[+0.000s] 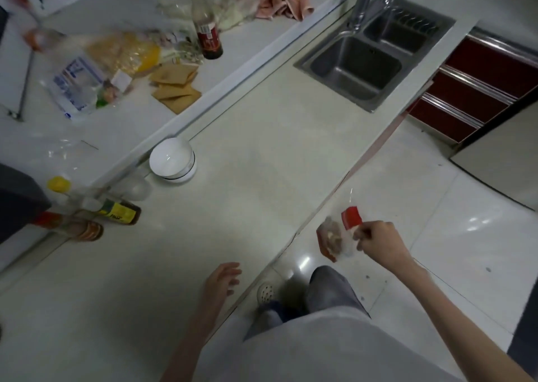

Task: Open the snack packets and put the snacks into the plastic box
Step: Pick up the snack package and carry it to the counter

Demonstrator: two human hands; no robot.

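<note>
Snack packet (339, 237), clear plastic with red ends and pale brownish pieces showing through, hangs pinched in the right hand (378, 240) out past the surface (262, 137) edge, above the floor tiles. It looks crumpled and a little blurred. Nearer the person than the packet, the left hand (221, 281) hovers over the surface edge, fingers loose and spread, grasping nothing. White bowls (173, 160) sit stacked well beyond the packet.

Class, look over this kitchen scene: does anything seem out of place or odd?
Yes. The right hand holds the snack packet out over the floor, past the counter edge. No plastic box shows, and a bottle lies tipped sideways at left.
</note>
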